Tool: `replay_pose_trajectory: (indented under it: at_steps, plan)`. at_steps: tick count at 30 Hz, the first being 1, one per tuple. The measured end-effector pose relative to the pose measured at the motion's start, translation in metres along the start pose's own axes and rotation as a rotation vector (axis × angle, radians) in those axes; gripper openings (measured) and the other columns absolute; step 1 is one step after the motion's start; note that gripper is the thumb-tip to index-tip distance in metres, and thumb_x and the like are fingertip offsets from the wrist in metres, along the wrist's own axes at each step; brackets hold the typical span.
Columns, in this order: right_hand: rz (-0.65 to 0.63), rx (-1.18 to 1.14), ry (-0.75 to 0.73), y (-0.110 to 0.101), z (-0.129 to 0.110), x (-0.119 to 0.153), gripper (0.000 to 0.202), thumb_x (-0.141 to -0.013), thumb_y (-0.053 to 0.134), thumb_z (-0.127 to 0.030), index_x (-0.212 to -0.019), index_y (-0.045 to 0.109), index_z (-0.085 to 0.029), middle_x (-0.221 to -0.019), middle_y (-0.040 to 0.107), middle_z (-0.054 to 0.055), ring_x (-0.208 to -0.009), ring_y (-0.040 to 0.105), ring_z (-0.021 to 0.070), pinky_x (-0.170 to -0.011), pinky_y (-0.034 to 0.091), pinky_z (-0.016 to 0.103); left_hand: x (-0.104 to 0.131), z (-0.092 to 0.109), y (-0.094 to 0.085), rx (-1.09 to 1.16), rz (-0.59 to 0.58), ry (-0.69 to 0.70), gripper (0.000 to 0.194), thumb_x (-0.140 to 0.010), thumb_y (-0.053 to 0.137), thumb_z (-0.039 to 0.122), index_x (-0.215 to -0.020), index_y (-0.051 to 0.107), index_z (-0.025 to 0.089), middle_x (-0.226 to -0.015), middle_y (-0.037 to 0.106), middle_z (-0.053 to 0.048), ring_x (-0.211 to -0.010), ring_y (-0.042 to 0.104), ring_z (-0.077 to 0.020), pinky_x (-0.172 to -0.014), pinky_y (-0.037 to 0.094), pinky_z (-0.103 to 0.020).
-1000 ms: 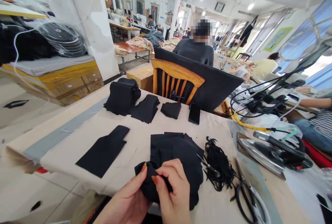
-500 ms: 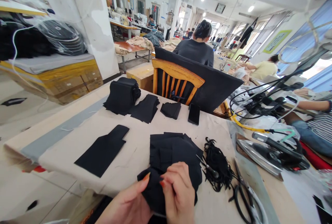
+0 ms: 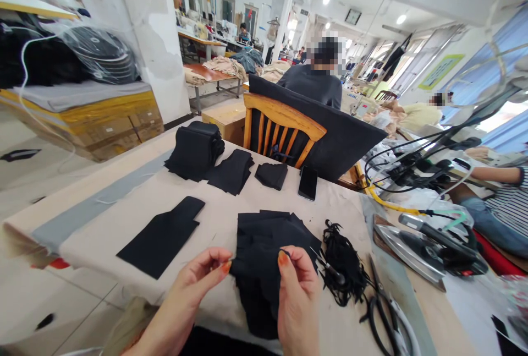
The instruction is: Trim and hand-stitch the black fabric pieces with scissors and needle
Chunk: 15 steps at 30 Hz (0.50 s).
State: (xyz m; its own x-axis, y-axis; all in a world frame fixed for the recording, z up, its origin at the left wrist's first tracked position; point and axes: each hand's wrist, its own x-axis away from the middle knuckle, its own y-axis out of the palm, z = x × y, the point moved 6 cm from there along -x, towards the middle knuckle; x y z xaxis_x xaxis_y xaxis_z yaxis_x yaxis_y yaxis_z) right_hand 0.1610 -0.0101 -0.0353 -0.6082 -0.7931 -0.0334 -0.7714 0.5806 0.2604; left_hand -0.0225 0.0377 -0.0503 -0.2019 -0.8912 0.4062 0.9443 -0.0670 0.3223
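A piece of black fabric (image 3: 259, 295) hangs between my two hands, its upper edge pinched at both ends. My left hand (image 3: 202, 276) grips the left corner between thumb and fingers, and my right hand (image 3: 297, 290) pinches the right one. Behind it lies a pile of black fabric pieces (image 3: 272, 229). One flat black piece (image 3: 159, 237) rests to the left. Farther back are a thick black stack (image 3: 193, 149), a thinner stack (image 3: 231, 171) and a small folded piece (image 3: 271, 175). Right of the pile sits a tangle of black strips (image 3: 344, 268).
Scissors (image 3: 385, 312) lie at the right, with an iron (image 3: 429, 246) on its rest beyond them. A phone (image 3: 308, 182) lies near the table's far edge, before a wooden chair (image 3: 284, 119). A person (image 3: 315, 83) sits behind it; another sits at the right.
My hands have moved apart, and the fabric that was bunched between them is now spread and hanging. My right hand has shifted slightly right.
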Motion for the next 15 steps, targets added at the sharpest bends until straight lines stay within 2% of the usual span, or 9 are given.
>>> replay_pose_trajectory:
  at_steps: [2,4,6,9,11,13,15]
  plan:
    - [-0.018,-0.016,0.046,0.003,0.003,0.001,0.019,-0.078,0.071,-0.038,-0.078,0.065,-0.02,-0.073,0.056,0.0,-0.066,0.05,0.0116,-0.059,0.045,0.021,-0.001,0.02,0.004,-0.148,-0.018,0.206,0.018,-0.075,0.074,0.028,-0.093,0.076,0.023,-0.108,0.066,-0.003,-0.109,0.052,-0.0226,-0.092,0.035,-0.023]
    - [-0.059,-0.018,0.06,0.008,0.004,0.004,0.018,-0.078,0.071,-0.037,-0.078,0.065,-0.02,-0.073,0.055,-0.001,-0.066,0.05,0.0116,-0.06,0.045,0.021,0.0,0.032,0.017,-0.235,-0.101,0.293,0.022,-0.075,0.074,0.029,-0.095,0.077,0.023,-0.116,0.064,-0.006,-0.114,0.05,-0.0256,-0.098,0.032,-0.024]
    - [-0.104,-0.002,0.044,0.013,0.003,0.006,0.018,-0.079,0.07,-0.037,-0.078,0.064,-0.02,-0.073,0.055,0.0,-0.067,0.05,0.0121,-0.061,0.046,0.022,0.002,0.036,0.029,-0.244,-0.165,0.287,0.015,-0.073,0.075,0.029,-0.086,0.078,0.021,-0.104,0.066,-0.007,-0.104,0.054,-0.0257,-0.093,0.036,-0.025]
    - [-0.103,-0.004,-0.001,0.013,0.0,0.009,0.017,-0.081,0.068,-0.036,-0.078,0.064,-0.02,-0.074,0.055,0.0,-0.067,0.051,0.0122,-0.06,0.046,0.021,0.004,0.033,0.035,-0.18,-0.132,0.261,0.008,-0.074,0.073,0.028,-0.072,0.077,0.021,-0.085,0.065,-0.003,-0.086,0.056,-0.0214,-0.078,0.041,-0.024]
    - [-0.088,-0.026,0.0,0.011,-0.001,0.011,0.014,-0.082,0.067,-0.035,-0.084,0.065,-0.021,-0.079,0.057,0.0,-0.07,0.052,0.0124,-0.063,0.046,0.022,0.007,0.031,0.037,-0.189,-0.123,0.272,0.01,-0.076,0.071,0.028,-0.071,0.076,0.022,-0.078,0.063,-0.001,-0.077,0.054,-0.0182,-0.069,0.041,-0.022]
    - [-0.146,-0.011,0.027,0.016,-0.002,0.012,0.015,-0.081,0.068,-0.034,-0.089,0.065,-0.022,-0.081,0.057,0.0,-0.072,0.053,0.0127,-0.065,0.046,0.022,0.01,0.03,0.039,-0.229,-0.158,0.289,0.011,-0.079,0.07,0.028,-0.072,0.076,0.022,-0.073,0.061,0.0,-0.071,0.052,-0.0165,-0.065,0.04,-0.022]
    - [-0.221,0.037,0.034,0.023,-0.004,0.013,0.014,-0.081,0.068,-0.034,-0.08,0.065,-0.02,-0.074,0.054,-0.002,-0.068,0.049,0.0115,-0.062,0.042,0.021,0.012,0.029,0.038,-0.24,-0.174,0.292,0.011,-0.08,0.068,0.028,-0.078,0.078,0.022,-0.073,0.063,0.0,-0.072,0.053,-0.0164,-0.067,0.041,-0.022]
